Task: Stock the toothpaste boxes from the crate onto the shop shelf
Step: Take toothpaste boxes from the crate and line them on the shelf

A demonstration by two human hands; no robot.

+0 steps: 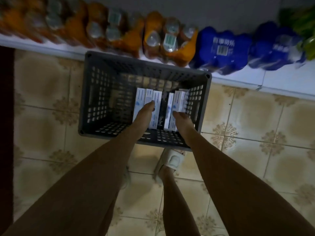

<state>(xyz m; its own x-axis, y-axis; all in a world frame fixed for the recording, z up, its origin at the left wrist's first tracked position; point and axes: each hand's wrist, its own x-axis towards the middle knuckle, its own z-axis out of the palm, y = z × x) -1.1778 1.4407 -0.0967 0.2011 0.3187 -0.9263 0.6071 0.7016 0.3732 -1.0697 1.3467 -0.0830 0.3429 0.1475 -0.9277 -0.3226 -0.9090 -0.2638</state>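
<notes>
A grey slatted plastic crate [95, 92] stands on the tiled floor against a low white ledge. In its right half, white and blue toothpaste boxes stand on edge in two groups. My left hand [147, 113] reaches down onto the left group [141, 99], its fingers curled over the top of a box. My right hand [181, 118] is at the right group [179, 99], fingers curled on the near ends of those boxes, which sit slightly raised and tilted. The left half of the crate holds nothing. No shop shelf for the boxes is in view.
Along the white ledge [238, 77] behind the crate lie shrink-wrapped bottle packs, orange ones [170, 38] to the left and blue ones [221, 48] to the right. A green pack [305, 28] is at the far right. My sandalled foot [172, 159] stands just before the crate.
</notes>
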